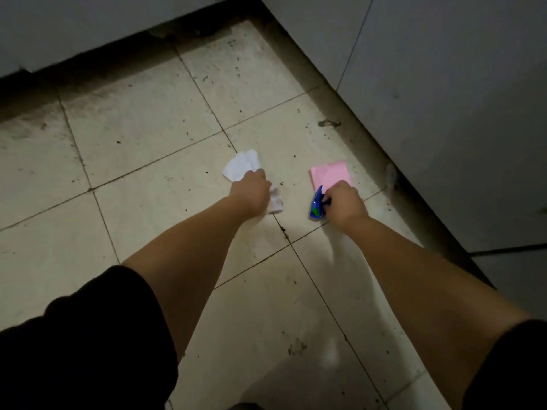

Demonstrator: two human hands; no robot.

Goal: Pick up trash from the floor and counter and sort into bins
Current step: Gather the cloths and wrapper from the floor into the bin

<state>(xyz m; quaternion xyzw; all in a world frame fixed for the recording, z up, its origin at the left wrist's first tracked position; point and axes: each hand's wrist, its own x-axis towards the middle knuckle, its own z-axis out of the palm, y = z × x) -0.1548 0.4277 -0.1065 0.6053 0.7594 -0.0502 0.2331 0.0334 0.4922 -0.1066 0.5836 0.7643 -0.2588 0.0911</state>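
Note:
My left hand (251, 192) is closed over white paper: a flat white sheet (241, 165) sticks out beyond the fingers and a crumpled white piece (276, 204) shows under the palm. My right hand (344, 202) grips a blue wrapper (317, 207) with a green patch. The fingertips of that hand also rest on the near edge of a pink paper sheet (330, 174) lying flat on the tiled floor. Both arms reach forward and down to the floor.
The beige floor tiles (148, 179) are stained and dotted with dark specks. Grey cabinet fronts (444, 99) run along the right and along the back (88, 25), with a dark, dirty gap at their base. No bins are in view.

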